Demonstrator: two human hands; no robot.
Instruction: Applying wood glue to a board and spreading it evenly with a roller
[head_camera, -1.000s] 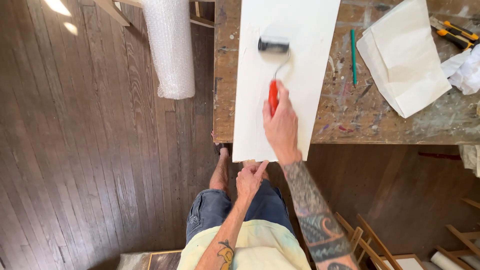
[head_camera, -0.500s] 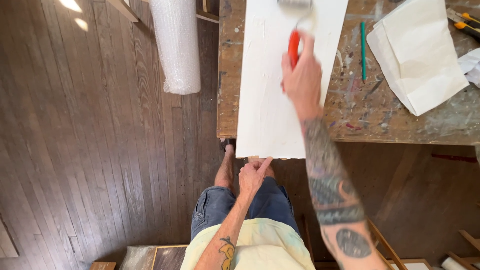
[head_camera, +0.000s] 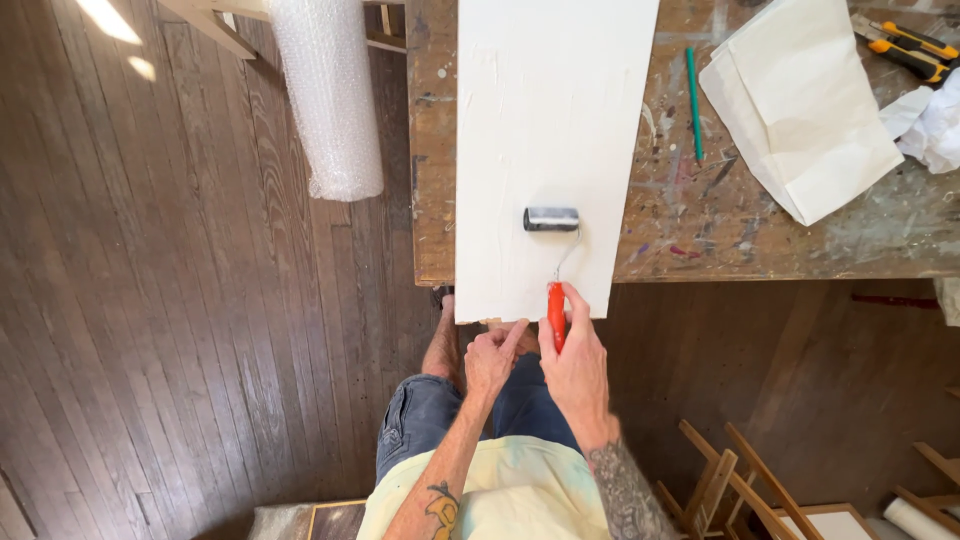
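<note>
paint roller (head_camera: 552, 219) resting on white board (head_camera: 545, 150) near its close edge, orange handle clamped in right hand (head_camera: 573, 365). left hand (head_camera: 492, 358) just beside, fingertips at board's underside edge. board overhanging paint-stained wooden table (head_camera: 700, 215); green pencil (head_camera: 693, 90) and folded paper (head_camera: 800, 105) alongside.

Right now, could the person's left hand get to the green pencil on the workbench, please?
Probably not easily: the left hand steadies the white board at its near edge, and the green pencil lies beyond it, past the right hand holding the roller.
</note>
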